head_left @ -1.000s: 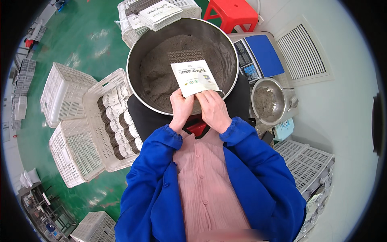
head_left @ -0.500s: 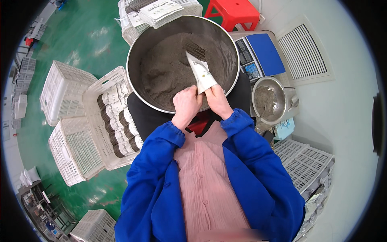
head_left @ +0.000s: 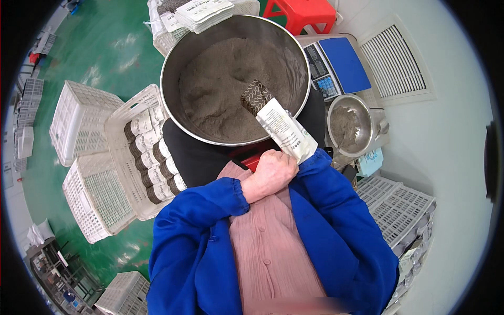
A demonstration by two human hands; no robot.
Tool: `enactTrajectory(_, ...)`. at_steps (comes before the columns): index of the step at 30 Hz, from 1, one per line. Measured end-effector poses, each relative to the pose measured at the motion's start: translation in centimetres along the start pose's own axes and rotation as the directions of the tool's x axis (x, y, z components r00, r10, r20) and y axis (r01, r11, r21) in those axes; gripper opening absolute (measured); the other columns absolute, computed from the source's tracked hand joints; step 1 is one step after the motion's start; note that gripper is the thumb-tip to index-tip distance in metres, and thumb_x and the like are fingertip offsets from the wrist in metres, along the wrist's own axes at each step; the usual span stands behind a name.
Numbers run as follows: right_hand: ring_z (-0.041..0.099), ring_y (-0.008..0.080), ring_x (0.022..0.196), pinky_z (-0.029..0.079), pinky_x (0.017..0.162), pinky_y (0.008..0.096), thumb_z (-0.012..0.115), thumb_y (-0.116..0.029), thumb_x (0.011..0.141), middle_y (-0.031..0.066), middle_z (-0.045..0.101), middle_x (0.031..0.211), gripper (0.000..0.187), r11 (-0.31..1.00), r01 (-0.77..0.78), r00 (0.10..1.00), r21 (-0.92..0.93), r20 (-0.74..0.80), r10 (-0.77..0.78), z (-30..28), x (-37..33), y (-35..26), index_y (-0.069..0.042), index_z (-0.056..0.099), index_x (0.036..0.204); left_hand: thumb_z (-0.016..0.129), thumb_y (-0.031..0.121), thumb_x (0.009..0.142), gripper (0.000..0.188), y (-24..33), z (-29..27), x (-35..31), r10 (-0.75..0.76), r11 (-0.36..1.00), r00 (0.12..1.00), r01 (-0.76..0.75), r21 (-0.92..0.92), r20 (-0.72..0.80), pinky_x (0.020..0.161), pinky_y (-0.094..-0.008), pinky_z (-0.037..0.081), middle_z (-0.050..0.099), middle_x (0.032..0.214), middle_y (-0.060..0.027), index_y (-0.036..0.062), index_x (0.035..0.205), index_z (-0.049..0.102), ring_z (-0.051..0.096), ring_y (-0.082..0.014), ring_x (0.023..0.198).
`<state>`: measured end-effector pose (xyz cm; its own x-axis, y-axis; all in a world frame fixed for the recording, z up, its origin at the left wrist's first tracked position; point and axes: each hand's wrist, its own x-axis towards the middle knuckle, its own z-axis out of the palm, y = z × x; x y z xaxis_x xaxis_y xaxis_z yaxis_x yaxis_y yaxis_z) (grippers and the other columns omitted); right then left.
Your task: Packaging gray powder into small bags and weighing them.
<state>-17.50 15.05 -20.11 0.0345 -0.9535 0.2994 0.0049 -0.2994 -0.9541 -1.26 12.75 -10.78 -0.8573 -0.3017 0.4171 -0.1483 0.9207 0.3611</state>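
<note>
A white printed packet [head_left: 286, 130] with a dark, ring-patterned end [head_left: 256, 96] slants over the near right rim of a wide metal basin [head_left: 164, 86]. Its patterned end hangs above the grey-brown powder [head_left: 220, 79] in the basin. My left hand [head_left: 273, 172] is closed at the packet's lower edge, knuckles up; the fingertips are hidden. My right hand is covered by the packet, and only its blue cuff [head_left: 316, 167] shows beside the packet's lower end, so its fingers cannot be seen.
At the left, a white crate [head_left: 119, 152] holds several rolled packets [head_left: 152, 137]. More white packets [head_left: 205, 13] are stacked beyond the basin. To the right are a scale with a blue plate [head_left: 344, 64], a smaller metal bowl [head_left: 329, 123] of powder and a red stool [head_left: 304, 13].
The packet has swung toward me and to the right, turning its printed side up. My left hand has moved down and right; my right hand has gone out of sight behind the packet.
</note>
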Motion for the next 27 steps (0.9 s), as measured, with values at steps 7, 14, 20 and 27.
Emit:
enactTrajectory(7,0.051,0.0196,0.139,0.042,0.113,0.0314,0.053,-0.019,0.106,0.0127,0.051,0.153,0.049,0.987,-0.098,0.994,-0.125,-0.063,0.091,1.6,-0.4,-4.0,0.0,0.046,0.15,0.077,0.016,0.071,0.018,0.3,-0.5,-0.3,-0.061,0.991,0.998,0.057,-0.125,-0.032,0.057,-0.0365,0.049,0.06,0.064,-0.0048,0.01,0.071,0.06,0.061,-0.0221,0.057)
enactTrajectory(14,0.057,0.0193,0.133,0.049,0.107,0.0307,0.061,-0.017,0.102,0.0149,0.056,0.148,0.05,0.944,-0.216,0.974,-0.249,-0.124,0.19,-1.8,-4.6,-9.7,0.003,0.049,0.146,0.068,0.011,0.094,0.026,-6.6,-4.3,1.5,-0.601,0.763,0.69,0.347,-0.545,-0.403,0.099,-0.0389,0.049,0.068,0.12,-0.0157,-0.001,0.118,0.067,0.065,-0.0318,0.113)
enactTrajectory(20,0.063,0.0178,0.125,0.051,0.104,0.0305,0.071,-0.016,0.097,0.0136,0.063,0.14,0.056,0.928,-0.324,0.935,-0.186,-0.212,0.284,0.2,-2.9,-6.8,0.004,0.05,0.145,0.065,0.024,0.104,0.034,-13.0,-5.6,-1.2,-0.484,-0.26,0.704,0.451,-0.854,0.52,0.091,-0.0246,0.051,0.074,0.111,-0.0034,-0.002,0.126,0.069,0.066,-0.0082,0.1)
enactTrajectory(27,0.048,0.0212,0.142,0.04,0.117,0.0356,0.055,-0.022,0.106,0.0112,0.046,0.157,0.061,0.43,-0.308,0.854,0.849,0.047,0.518,0.9,-1.6,-6.9,-0.003,0.031,0.159,0.064,0.01,0.101,0.014,-14.6,-5.3,-2.3,-0.46,-0.097,0.79,0.408,-0.908,0.404,0.074,-0.0218,0.05,0.071,0.093,0.0015,-0.0004,0.099,0.072,0.063,-0.0041,0.082)
